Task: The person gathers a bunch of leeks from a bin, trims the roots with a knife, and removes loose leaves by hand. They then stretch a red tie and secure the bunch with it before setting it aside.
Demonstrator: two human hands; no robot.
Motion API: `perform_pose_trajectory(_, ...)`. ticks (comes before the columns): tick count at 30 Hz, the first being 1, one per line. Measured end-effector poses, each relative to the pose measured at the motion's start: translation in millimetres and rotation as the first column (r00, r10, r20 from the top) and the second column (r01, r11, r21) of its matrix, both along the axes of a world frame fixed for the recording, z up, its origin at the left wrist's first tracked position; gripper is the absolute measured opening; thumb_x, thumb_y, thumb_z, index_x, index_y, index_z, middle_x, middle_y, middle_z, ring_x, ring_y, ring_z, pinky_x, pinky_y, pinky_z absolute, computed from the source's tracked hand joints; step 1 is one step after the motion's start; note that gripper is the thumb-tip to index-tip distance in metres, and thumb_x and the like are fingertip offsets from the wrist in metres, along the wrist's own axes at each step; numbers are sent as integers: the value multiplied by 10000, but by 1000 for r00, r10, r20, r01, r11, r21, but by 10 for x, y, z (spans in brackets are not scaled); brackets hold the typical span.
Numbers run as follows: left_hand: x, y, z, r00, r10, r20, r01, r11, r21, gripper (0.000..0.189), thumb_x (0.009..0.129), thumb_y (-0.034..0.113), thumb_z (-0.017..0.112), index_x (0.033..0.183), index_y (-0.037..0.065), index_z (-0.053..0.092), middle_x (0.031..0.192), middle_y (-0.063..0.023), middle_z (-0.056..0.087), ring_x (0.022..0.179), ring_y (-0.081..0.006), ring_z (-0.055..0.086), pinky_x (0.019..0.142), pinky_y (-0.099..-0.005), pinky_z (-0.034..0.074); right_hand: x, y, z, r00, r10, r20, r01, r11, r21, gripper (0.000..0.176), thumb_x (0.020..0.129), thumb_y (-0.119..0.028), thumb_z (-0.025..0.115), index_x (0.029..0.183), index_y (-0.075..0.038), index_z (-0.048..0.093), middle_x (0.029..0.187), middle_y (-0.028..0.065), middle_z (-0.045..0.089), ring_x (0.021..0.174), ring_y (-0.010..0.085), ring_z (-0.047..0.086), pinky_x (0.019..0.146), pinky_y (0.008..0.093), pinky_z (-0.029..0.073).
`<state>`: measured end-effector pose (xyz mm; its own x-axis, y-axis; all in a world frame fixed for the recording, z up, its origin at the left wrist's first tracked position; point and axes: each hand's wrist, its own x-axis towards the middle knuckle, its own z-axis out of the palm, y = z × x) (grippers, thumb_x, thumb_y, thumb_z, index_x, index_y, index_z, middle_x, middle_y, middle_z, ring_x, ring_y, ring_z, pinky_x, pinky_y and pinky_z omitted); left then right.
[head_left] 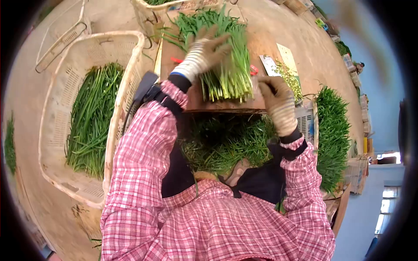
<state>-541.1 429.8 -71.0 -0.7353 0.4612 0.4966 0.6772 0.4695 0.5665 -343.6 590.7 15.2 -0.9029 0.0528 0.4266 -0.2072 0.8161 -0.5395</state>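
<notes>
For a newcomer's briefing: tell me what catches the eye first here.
First is the bunch of greens on the board at top centre. The gloved left hand lies across it and the gloved right hand is at its cut ends. Next come the pink checked sleeves filling the bottom, then the basket of greens at left and a green pile at right.
</notes>
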Motion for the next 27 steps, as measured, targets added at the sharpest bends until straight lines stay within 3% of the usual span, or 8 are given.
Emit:
perform_pose_trajectory(3,-159,-520,158,967,199,156,-226,958,178,393,870,409,589,1130,130,681,1174,-171,642,1082,-342,616,942,-374,484,-310,573,-317,990,-138,-26,139,942,306,225,859,-120,614,1067,-36,630,957,197,651,912,377,616,799,416,503)
perform_pose_trajectory(4,-81,-746,367,913,299,279,-293,954,-65,328,866,313,634,1099,89,690,959,-125,712,945,-255,681,852,-360,516,-416,707,-485,991,-127,-36,132,951,280,225,859,-120,614,1067,-36,630,957,197,651,912,377,616,799,416,503)
perform_pose_trajectory(6,164,-982,612,771,444,457,-328,892,-312,331,802,230,702,1096,79,698,873,-167,709,821,-215,690,773,-318,530,-660,757,-729,971,-201,-129,238,868,435,319,851,-125,620,1154,-27,591,999,220,645,981,377,612,852,411,506)
perform_pose_trajectory(15,-72,-974,-169,779,348,522,-255,936,-244,318,796,259,711,1062,85,710,826,-149,712,765,-240,696,746,-355,535,-1074,759,-704,811,-501,303,312,808,500,171,841,-118,610,954,-19,693,984,252,664,969,382,642,841,404,535)
perform_pose_trajectory(18,-52,-940,-95,879,331,342,-189,902,-387,311,808,258,719,1075,100,706,839,-160,706,755,-211,682,705,-340,534,-1108,772,-652,843,-478,247,388,859,335,188,844,-102,579,984,-5,657,924,246,680,835,359,685,722,433,567)
perform_pose_trajectory(20,-51,-898,-88,855,341,391,-184,904,-385,258,813,261,708,1021,109,720,833,-163,701,765,-247,688,719,-364,534,-1132,729,-559,840,-220,496,520,588,-620,157,838,-84,522,978,-53,587,766,202,671,634,316,668,533,445,539)
perform_pose_trajectory(21,-73,-894,-111,884,333,328,-187,896,-404,248,807,261,712,997,103,723,825,-160,701,764,-251,687,715,-363,533,-1224,786,-643,889,-174,423,447,531,-720,150,849,-55,495,993,-56,538,713,175,649,532,251,641,414,389,507)
perform_pose_trajectory(27,-71,-917,-3,833,388,394,-223,888,-402,247,753,278,735,906,84,729,766,-142,696,698,-257,676,695,-364,539,-1089,856,-600,837,-200,510,487,698,-525,131,873,-78,520,978,-34,586,700,133,666,483,191,606,415,345,495)
